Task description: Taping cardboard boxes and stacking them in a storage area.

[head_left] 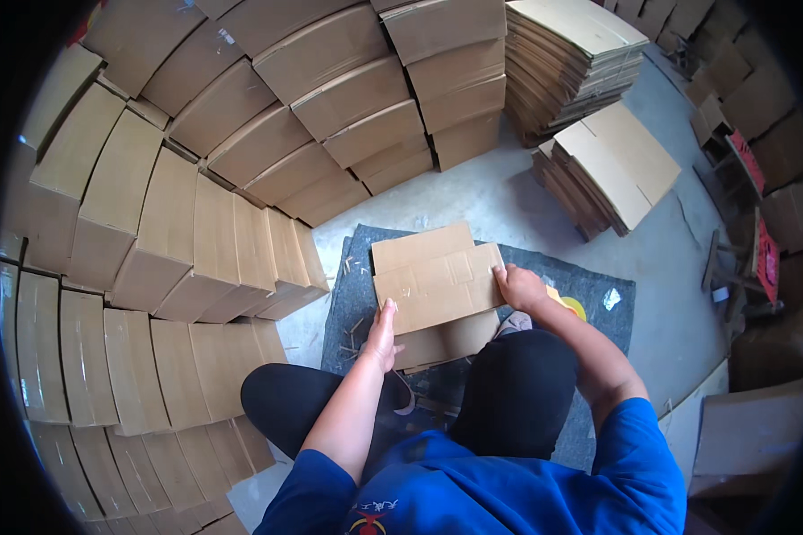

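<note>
Between my knees is a brown cardboard box (437, 287), with a strip of clear tape across its upper panel and a flap standing out at its far side. My left hand (382, 339) holds its left edge, the thumb on the upper panel and the fingers lower along the side. At the right end my right hand (520, 287) grips the box edge with curled fingers; some fingertips are hidden. A yellow roll, seemingly of tape (573, 308), shows partly behind my right forearm.
A dark grey mat (598, 275) with cardboard scraps lies under the box. Stacked cartons (330, 98) wall in the left and far sides. Flat cardboard piles (629, 165) stand at the far right. Red-topped stools (765, 254) and more cartons line the right. A crumpled shiny scrap (611, 299) rests on the mat.
</note>
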The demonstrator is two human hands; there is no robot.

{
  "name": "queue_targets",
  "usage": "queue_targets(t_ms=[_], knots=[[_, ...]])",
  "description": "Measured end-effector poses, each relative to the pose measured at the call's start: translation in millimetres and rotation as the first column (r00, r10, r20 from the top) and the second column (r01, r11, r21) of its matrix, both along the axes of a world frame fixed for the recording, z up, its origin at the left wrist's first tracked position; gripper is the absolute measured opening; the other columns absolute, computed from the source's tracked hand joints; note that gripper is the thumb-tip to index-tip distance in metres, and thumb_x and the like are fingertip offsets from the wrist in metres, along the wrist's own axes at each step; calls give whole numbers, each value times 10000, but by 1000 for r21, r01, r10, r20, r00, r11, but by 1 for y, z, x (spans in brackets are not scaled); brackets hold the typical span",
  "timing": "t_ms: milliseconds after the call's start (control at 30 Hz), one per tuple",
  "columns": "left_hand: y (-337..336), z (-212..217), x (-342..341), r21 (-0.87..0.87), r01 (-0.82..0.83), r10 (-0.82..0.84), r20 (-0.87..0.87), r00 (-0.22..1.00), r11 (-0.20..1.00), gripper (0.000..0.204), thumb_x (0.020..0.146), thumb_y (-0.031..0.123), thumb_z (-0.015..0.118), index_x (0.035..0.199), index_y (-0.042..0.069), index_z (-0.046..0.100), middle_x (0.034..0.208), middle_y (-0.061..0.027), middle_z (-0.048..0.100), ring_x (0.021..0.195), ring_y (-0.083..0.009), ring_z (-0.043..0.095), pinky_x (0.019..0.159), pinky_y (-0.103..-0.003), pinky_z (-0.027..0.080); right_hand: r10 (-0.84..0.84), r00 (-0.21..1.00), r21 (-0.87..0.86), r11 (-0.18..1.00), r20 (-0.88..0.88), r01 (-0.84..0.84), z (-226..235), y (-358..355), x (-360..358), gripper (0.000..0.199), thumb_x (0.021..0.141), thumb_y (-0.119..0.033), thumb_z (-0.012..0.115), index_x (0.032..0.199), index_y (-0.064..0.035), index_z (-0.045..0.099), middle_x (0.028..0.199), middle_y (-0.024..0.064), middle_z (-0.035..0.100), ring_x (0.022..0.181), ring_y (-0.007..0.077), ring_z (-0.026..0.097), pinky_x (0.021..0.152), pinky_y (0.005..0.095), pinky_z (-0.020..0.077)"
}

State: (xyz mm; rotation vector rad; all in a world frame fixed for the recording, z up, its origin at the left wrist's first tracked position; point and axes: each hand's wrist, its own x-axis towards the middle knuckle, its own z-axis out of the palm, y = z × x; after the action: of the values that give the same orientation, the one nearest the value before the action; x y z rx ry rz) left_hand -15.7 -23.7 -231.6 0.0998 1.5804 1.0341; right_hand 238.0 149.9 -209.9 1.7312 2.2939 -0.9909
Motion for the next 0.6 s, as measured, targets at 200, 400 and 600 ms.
queue_targets(t_ms=[200, 400, 600], knots=[[-18, 5, 19, 147, 16, -20, 24, 1000, 989, 901, 929, 740, 359, 1579, 162, 124, 1642, -74, 163, 1514, -292, 84, 1177, -585, -4, -138, 927, -30, 990, -350, 136, -1, 7, 10, 619, 908, -485, 588, 1306, -11, 565, 1169, 234, 662, 1112, 381, 627, 971, 418, 481], [-50, 4, 27, 249, -360, 345, 105, 933, 899, 630, 997, 598, 397, 1402, 116, 424, 1375, -102, 502, 1227, -261, 512, 996, -515, 415, -338, 579, -357, 930, -742, 85, 34, 19, 22, 463, 925, -178, 677, 1337, -4, 558, 1089, 69, 679, 948, 138, 623, 886, 314, 505], [-45, 48, 12, 409, -450, 430, 145, 891, 794, 660, 1001, 302, 590, 1509, 139, 202, 1324, -113, 503, 1149, -245, 562, 924, -434, 509, -66, 450, -68, 998, -891, 12, 120, 1, 19, 524, 919, -127, 694, 1399, -40, 501, 1190, 25, 626, 1097, 127, 578, 981, 311, 466]])
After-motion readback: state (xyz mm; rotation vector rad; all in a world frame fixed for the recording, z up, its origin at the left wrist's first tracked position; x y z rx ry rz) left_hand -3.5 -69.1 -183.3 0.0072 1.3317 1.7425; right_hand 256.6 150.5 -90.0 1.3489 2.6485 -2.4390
